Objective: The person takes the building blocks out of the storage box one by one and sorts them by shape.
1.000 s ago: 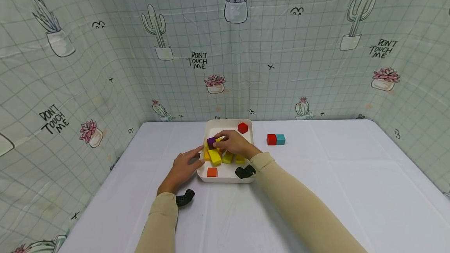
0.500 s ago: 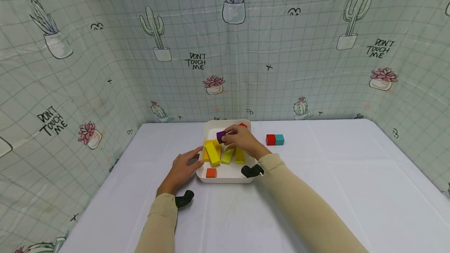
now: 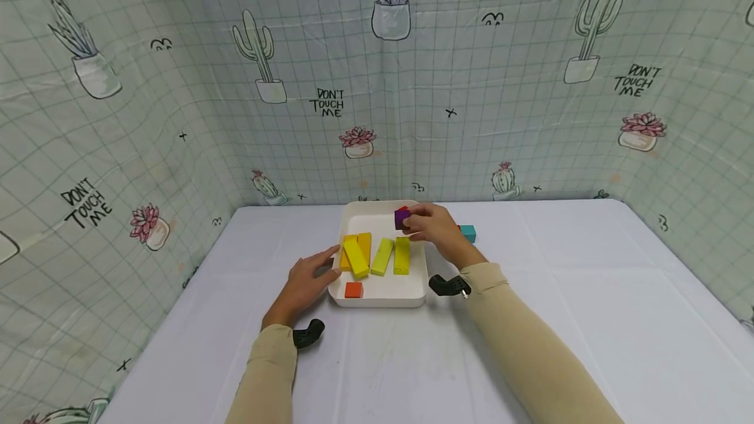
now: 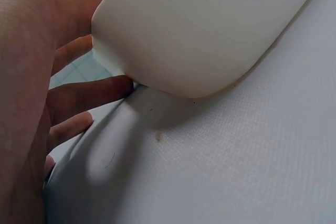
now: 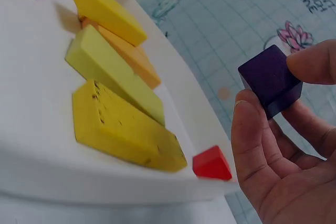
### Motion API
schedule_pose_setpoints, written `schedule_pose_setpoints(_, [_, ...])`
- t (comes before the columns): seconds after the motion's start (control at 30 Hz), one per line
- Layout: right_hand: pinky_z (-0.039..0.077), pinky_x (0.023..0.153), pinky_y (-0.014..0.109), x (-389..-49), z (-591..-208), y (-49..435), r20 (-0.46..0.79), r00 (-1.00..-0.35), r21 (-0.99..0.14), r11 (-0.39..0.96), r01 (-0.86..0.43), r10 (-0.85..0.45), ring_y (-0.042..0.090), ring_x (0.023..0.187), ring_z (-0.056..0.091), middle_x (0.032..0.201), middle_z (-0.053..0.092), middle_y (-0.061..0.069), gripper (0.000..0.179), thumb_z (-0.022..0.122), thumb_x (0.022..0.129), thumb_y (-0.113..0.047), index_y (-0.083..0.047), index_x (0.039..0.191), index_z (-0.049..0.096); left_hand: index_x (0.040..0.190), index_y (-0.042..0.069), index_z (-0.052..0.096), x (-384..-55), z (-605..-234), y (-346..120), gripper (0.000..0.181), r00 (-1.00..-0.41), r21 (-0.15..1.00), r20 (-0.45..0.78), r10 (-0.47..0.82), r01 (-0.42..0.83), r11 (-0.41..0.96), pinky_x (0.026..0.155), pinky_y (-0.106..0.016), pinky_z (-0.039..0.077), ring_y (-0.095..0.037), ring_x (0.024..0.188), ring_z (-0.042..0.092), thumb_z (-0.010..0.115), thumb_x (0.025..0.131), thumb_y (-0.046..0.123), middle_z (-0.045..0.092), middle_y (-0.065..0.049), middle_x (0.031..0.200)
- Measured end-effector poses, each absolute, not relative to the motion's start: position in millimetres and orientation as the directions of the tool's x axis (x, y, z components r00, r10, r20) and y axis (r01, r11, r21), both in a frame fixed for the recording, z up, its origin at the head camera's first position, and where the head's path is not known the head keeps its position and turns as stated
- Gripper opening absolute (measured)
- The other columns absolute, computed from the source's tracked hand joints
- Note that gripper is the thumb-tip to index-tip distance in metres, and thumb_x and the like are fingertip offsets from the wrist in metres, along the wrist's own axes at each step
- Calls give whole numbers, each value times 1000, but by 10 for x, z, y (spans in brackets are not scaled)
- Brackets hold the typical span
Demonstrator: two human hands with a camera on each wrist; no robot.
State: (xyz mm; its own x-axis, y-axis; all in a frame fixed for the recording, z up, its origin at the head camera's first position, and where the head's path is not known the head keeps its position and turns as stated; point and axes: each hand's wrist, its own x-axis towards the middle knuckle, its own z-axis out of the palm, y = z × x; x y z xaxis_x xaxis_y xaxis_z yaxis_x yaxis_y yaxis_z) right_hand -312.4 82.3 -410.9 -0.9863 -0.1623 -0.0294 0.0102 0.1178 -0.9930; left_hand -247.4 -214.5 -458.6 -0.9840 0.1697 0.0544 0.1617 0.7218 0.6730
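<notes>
In the head view my right hand pinches a purple cube above the back right corner of a white tray. The right wrist view shows the purple cube between the thumb and fingertips. My left hand rests against the tray's left side, fingers extended. Seen from the left wrist, its fingers touch the outer wall of the tray. Inside the tray lie several yellow blocks, some overlapping, with an orange block near the front. A red block is mostly hidden behind the purple cube in the head view.
A teal cube stands on the white table right of the tray; a red cube beside it is nearly covered by my right hand. Cloth printed with cacti surrounds the table at the back and sides.
My right hand has carried the purple cube rightward and back, from over the yellow blocks to the tray's back right corner. The left hand stays at the tray's side.
</notes>
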Motion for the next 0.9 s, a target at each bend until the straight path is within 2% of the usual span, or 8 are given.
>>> schedule_pose_setpoints(0.17, [57,89,35,-3116,-4131,1015,-10,-990,-993,114,-5,-139,32,105,67,128,61,21,40,60,99,-17,2,133,52,154,25,44,-2486,-4594,-2147,58,-984,671,64,167,167,723,121,-58,2,-34,140,41,58,99,35,56,-11,144])
schedule_pose_setpoints(0.27, [56,92,36,-3104,-4143,1133,-33,-992,-991,136,17,-119,33,107,66,125,63,20,39,59,99,-21,-1,132,54,154,25,44,-2490,-4592,-2145,58,-984,672,64,166,166,722,121,-58,2,-33,140,41,58,99,35,56,-11,144])
schedule_pose_setpoints(0.4, [54,93,41,-3104,-4178,1290,-57,-994,-986,162,42,-93,37,111,65,124,64,19,39,58,98,-24,-4,131,55,153,25,44,-2488,-4594,-2145,58,-984,675,59,165,162,720,120,-58,1,-34,140,41,58,98,35,55,-12,144])
schedule_pose_setpoints(0.53, [54,95,46,-3108,-4208,1429,-41,-996,-992,123,31,-84,38,110,64,127,60,22,41,58,98,-21,1,132,52,154,26,44,-2484,-4599,-2148,58,-984,673,58,165,161,722,121,-57,1,-34,140,40,58,98,36,55,-12,145])
schedule_pose_setpoints(0.7, [55,94,41,-3101,-4229,1602,-13,-997,-995,104,5,-75,28,106,64,133,55,24,44,58,99,-19,4,136,50,153,26,44,-2487,-4608,-2153,57,-983,668,61,171,168,725,121,-58,2,-34,141,39,58,99,35,56,-11,144])
schedule_pose_setpoints(0.9, [52,98,40,-3067,-4258,1856,-7,-997,-992,122,-3,-81,34,116,59,141,50,25,49,54,103,-22,1,145,48,153,26,44,-2495,-4613,-2155,57,-983,671,66,173,172,721,120,-58,2,-34,142,38,58,99,33,56,-10,144])
